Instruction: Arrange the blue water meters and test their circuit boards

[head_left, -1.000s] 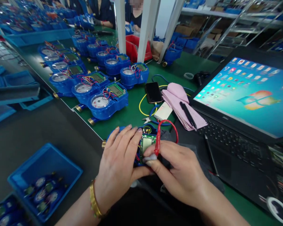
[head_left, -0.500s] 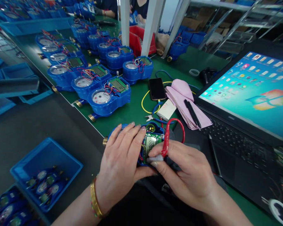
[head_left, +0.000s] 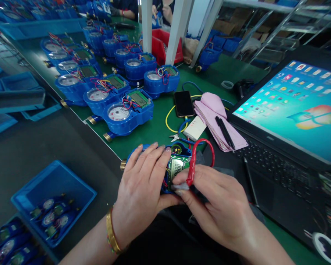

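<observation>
A blue water meter (head_left: pixel 185 149) with a lit LCD on a green circuit board (head_left: pixel 185 160) lies in front of me, a brass fitting (head_left: pixel 123 164) showing at its left end. My left hand (head_left: pixel 143 180) is wrapped over the meter's left part and hides its dial. Between thumb and fingers, my right hand (head_left: pixel 223 198) pinches the greyish end of a red-wrapped cable (head_left: pixel 192 165). That end sits at the board's lower edge, by the LCD; the exact contact is hidden by my fingers. The cable loops up above my right hand.
Rows of similar meters (head_left: pixel 118 112) stand on the green table at the left. A laptop (head_left: pixel 287 114) is at the right. Cutters (head_left: pixel 176 137), a phone (head_left: pixel 183 103), a white box (head_left: pixel 195 127) and pink cloth (head_left: pixel 209 117) lie ahead. Lower left is a blue bin (head_left: pixel 79 187) with meters.
My hands and the meter stay nearly in place; the red cable tilts slightly to the left. In the background, another person's hands have risen into clearer view.
</observation>
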